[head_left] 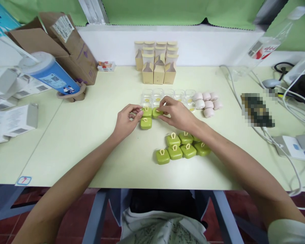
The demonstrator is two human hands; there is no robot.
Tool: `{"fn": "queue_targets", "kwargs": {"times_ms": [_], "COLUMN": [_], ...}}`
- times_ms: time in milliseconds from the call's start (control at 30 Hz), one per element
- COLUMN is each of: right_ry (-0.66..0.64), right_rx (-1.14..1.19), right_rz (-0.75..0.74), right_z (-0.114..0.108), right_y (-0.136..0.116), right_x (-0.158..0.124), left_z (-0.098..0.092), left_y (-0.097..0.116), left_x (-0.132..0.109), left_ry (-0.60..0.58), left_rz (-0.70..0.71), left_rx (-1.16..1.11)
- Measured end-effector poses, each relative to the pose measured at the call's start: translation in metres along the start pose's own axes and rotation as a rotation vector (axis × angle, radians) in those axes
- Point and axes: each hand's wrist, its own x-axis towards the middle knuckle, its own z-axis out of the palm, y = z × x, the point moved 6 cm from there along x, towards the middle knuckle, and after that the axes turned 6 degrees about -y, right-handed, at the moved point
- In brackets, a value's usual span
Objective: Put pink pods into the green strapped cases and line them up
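Observation:
My left hand [127,122] has its thumb and curved fingers at the left side of a small glossy green case [146,112] with a cream loop on top. Another green case [146,123] lies touching it on the near side. My right hand [177,113] grips a third green case [156,113] between thumb and fingers, close beside the first. Just behind are clear plastic trays [169,93] with yellow spots, partly covered by my right hand. Nearer to me, several more green cases [175,152] lie grouped, some hidden under my right forearm.
Pale pink rounded pieces [208,104] lie right of the trays. Open cream cartons [159,73] stand by the wall. A cardboard box [78,54], blue tub [58,76] and white boxes [12,122] are left. A clear bottle [261,51], cables and a white device [295,147] are right.

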Motion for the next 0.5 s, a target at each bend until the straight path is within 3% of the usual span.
{"fn": "queue_targets", "kwargs": {"times_ms": [500], "right_ry": [0.025], "right_rx": [0.027], "right_rz": [0.021], "right_z": [-0.0037], "right_y": [-0.0013], "right_x": [-0.0002], "left_z": [0.0002], "left_y": [0.0012], "left_x": [0.0001], "left_ry": [-0.003], "left_rz": [-0.005], "left_rx": [0.021]}}
